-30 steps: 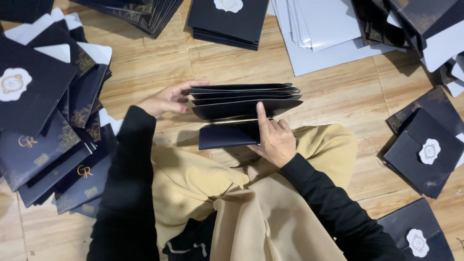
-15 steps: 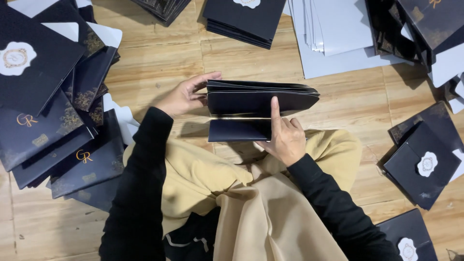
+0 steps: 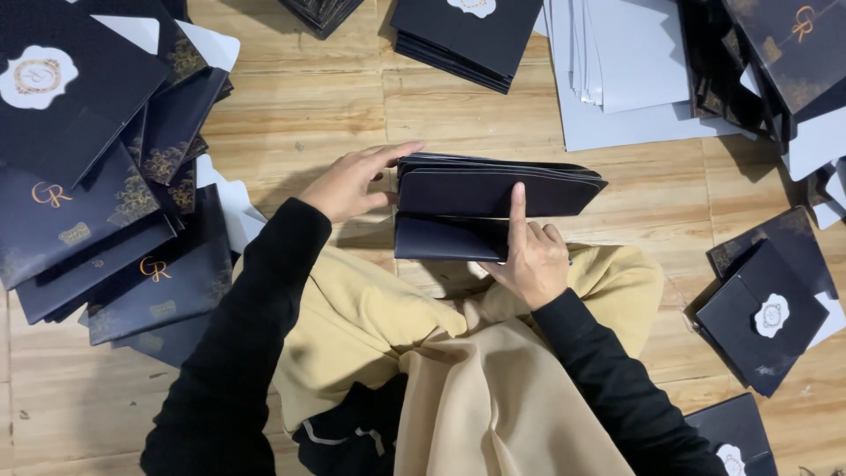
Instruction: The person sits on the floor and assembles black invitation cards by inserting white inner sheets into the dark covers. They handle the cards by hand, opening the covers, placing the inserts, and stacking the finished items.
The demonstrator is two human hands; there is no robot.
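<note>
Fanned card stack (image 3: 493,189) now closed, long axis L-R btwn left hand (image 3: 352,183), right hand (image 3: 529,256).

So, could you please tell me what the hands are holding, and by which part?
Both hold a stack of dark folded cards: the left hand steadies its left end, and the right hand presses its index finger up the front face.
</note>
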